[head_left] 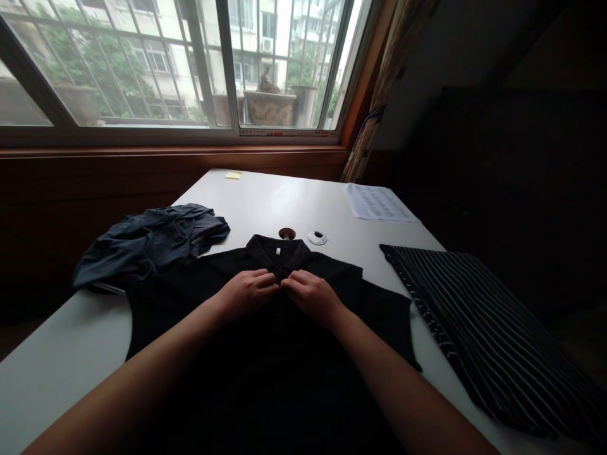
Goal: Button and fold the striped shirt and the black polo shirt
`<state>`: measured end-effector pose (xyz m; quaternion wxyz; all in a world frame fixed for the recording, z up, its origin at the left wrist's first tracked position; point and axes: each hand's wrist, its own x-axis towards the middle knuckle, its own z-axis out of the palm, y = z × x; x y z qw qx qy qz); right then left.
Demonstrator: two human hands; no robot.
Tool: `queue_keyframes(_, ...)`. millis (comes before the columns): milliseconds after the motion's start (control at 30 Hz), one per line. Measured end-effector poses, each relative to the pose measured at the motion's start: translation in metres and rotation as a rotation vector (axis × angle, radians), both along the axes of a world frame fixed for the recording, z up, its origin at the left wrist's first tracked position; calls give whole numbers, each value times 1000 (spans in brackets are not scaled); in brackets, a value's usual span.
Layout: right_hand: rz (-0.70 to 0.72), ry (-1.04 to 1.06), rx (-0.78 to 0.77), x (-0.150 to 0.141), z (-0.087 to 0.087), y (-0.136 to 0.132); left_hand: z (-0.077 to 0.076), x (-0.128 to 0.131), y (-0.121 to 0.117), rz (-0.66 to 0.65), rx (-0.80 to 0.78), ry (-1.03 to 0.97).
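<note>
A black collared shirt lies spread flat, front up, with its collar toward the window and a small white label inside the neck. My left hand and my right hand meet at the front opening just below the collar. Both have their fingers curled and pinched on the shirt's placket, nearly touching each other. The fingertips cover the exact spot they grip, so I cannot see whether a button is between them.
On the white table, a crumpled dark blue-grey garment lies left and a striped black cloth right. Farther back are printed papers, a yellow note, a round cable hole and its white cover.
</note>
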<state>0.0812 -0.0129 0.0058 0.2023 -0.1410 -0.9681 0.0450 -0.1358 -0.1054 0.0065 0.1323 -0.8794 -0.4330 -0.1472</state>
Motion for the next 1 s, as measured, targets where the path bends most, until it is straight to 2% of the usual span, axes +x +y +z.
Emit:
queue_keyframes(267,22,128,-162,1,-2,0,-2,0,3,-39,125,36)
queue_keyframes(400,78,209,-263,1,-3,2,-1,3,3,-31,176,-13)
queue_keyframes(567,102,269,-386,0,-1,2,3,5,2,-39,169,-89)
queue_keyframes(800,76,305,-469,-1,-4,2,1,6,3,-24,120,-134)
queue_keyframes(1000,-44,335,-552,1,-8,5,4,6,2,-34,128,-148)
